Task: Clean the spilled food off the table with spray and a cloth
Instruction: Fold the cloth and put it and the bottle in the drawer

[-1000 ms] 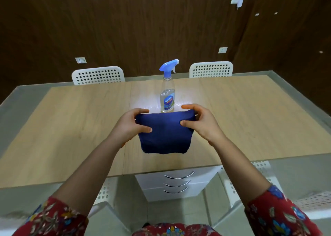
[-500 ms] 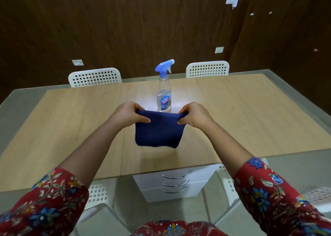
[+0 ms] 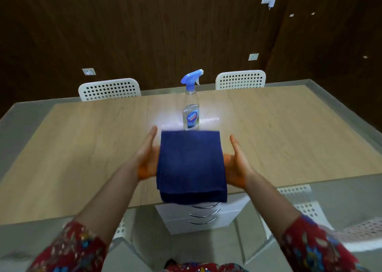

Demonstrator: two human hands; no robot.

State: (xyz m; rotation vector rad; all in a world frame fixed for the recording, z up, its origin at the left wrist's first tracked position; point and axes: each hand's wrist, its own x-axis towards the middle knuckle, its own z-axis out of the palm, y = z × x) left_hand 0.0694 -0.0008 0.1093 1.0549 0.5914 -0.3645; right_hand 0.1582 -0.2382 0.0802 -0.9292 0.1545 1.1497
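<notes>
The clear bottle point(image 3: 191, 114) stands upright mid-table point(image 3: 82, 147); its fill is unclear. Left hand point(image 3: 147, 158) and right hand point(image 3: 237, 164), fingers straight and together, carry the folded cloth point(image 3: 191, 166) above the near edge.

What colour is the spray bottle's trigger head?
Blue, on the clear spray bottle; seen in the head view.

Across the upper middle of the frame, a white perforated chair point(image 3: 109, 89) and a second chair point(image 3: 240, 79) stand before a dark wooden wall point(image 3: 165, 34). A white drawer unit point(image 3: 203, 217) sits at lower centre.
</notes>
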